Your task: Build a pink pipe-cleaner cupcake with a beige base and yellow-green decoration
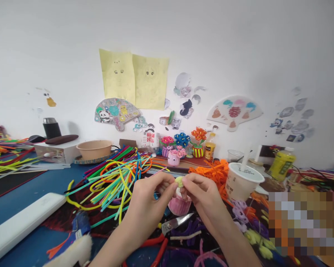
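My left hand (153, 196) and my right hand (203, 200) meet in the middle of the head view. The fingertips of both pinch a small pale yellow fuzzy piece (179, 181), which looks like bent pipe cleaner. Just behind and below it stands a pink ribbed pot (179, 207), partly hidden by my fingers; a whitish part shows above its rim. Scissors with red handles (159, 249) lie under my hands, their blades (179, 222) pointing right. Close by are a short white pipe cleaner (186, 236) and pink pieces (207, 256).
Loose coloured pipe cleaners (119, 181) heap up on the left, orange pieces (215, 176) on the right. A lidded paper cup (243, 181) with a straw stands by my right hand. Finished flower pots (198, 150) line the wall. A long white box (25, 226) lies at left.
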Demonstrator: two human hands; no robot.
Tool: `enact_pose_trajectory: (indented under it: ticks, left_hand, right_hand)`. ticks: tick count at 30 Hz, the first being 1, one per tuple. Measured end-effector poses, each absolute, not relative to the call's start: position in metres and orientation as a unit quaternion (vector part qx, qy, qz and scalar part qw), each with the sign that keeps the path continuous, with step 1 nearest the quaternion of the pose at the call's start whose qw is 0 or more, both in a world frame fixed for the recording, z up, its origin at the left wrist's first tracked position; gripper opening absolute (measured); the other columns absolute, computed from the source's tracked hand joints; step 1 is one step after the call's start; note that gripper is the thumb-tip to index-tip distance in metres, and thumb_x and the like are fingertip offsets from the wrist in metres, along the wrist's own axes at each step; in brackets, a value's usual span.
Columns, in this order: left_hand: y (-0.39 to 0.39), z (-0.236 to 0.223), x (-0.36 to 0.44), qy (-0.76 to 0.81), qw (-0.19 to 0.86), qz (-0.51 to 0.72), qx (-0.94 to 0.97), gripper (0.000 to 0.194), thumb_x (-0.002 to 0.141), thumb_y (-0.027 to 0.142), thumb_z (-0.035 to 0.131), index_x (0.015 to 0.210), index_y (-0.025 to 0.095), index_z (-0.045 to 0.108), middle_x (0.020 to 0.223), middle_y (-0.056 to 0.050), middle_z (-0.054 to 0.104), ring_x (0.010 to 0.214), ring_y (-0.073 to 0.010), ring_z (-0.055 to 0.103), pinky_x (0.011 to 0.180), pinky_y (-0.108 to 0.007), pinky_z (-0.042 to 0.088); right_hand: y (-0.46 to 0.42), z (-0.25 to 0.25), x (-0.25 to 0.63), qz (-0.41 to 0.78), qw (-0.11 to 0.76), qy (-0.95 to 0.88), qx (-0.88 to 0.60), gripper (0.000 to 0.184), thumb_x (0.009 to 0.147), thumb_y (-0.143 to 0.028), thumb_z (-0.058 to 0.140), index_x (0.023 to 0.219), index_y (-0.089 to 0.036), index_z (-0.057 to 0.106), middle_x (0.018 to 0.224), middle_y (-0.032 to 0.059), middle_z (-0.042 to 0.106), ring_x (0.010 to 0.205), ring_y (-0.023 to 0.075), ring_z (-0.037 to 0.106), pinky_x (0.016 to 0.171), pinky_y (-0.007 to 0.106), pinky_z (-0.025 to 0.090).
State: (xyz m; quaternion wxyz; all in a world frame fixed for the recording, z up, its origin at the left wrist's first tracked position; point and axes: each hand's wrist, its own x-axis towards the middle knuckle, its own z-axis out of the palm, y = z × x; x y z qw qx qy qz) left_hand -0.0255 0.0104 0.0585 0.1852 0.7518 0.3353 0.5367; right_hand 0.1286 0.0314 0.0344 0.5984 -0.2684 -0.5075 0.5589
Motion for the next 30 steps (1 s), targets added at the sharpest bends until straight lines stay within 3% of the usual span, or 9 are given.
enact_pose_trajectory:
  ticks: [8, 12, 18, 30]
  left_hand:
    - [0.009, 0.058, -0.033, 0.329, 0.049, 0.526, 0.783, 0.011, 0.090, 0.011, 0.062, 0.080, 0.015, 0.065, 0.066, 0.002, 0.067, 0.057, -0.0078, 0.061, 0.058, -0.014, 0.045]
    - [0.008, 0.058, -0.035, 0.306, 0.008, 0.526, 0.794, 0.009, 0.089, 0.011, 0.063, 0.081, 0.015, 0.065, 0.068, 0.001, 0.068, 0.059, -0.0089, 0.061, 0.059, -0.016, 0.045]
    - [0.005, 0.061, -0.037, 0.305, 0.103, 0.540, 0.778, 0.011, 0.090, 0.013, 0.064, 0.079, 0.017, 0.068, 0.064, 0.004, 0.069, 0.055, -0.0069, 0.061, 0.054, -0.013, 0.044]
    - [0.003, 0.054, -0.032, 0.332, 0.331, 0.551, 0.690, 0.024, 0.088, 0.031, 0.067, 0.068, 0.016, 0.064, 0.059, -0.001, 0.070, 0.050, -0.0115, 0.063, 0.048, -0.018, 0.050]
  right_hand:
    - [0.032, 0.028, 0.131, 0.477, 0.626, -0.561, -0.256, 0.013, 0.072, -0.031, 0.086, 0.076, -0.022, 0.076, 0.071, -0.0016, 0.070, 0.064, 0.0101, 0.063, 0.059, 0.017, 0.051]
    - [0.028, 0.032, 0.134, 0.347, 0.651, -0.637, -0.226, 0.005, 0.078, -0.021, 0.080, 0.078, -0.024, 0.076, 0.074, -0.0027, 0.069, 0.069, 0.0107, 0.064, 0.064, 0.018, 0.052]
    - [0.016, 0.037, 0.133, 0.163, 0.659, -0.701, -0.218, 0.014, 0.085, -0.009, 0.071, 0.084, -0.023, 0.072, 0.078, -0.0019, 0.070, 0.073, 0.0118, 0.064, 0.070, 0.022, 0.051]
    - [0.012, 0.036, 0.131, 0.146, 0.675, -0.693, -0.206, 0.017, 0.086, -0.005, 0.068, 0.082, -0.022, 0.070, 0.076, -0.0020, 0.067, 0.072, 0.0118, 0.063, 0.068, 0.022, 0.050]
